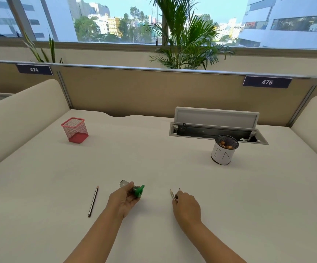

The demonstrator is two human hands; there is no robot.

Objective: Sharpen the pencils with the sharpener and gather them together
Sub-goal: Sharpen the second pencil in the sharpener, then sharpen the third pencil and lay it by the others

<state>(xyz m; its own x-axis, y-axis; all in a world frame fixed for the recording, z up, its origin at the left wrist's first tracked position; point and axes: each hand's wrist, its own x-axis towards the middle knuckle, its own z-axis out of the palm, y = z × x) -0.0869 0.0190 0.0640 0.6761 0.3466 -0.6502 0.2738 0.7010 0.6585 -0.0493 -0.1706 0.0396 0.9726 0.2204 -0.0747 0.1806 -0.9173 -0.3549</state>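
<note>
My left hand (125, 198) grips the light, hard-plastic sharpener (135, 189) at desk (154, 158) centre; my right hand (186, 205) pinches two slim, stiff pencils (172, 194) at 3 o'clock. A third pencil (93, 202) lies at 9; hold mid-shaft, tips brittle.

A dark blue tag (34, 69) at upper left of the partition reads "474"; another tag (267, 82) at upper right reads "475".

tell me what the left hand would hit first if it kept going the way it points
Probably nothing nearby: the left hand, gripping the green-capped clear sharpener, points up-right over bare white desk; depth unclear.
</note>
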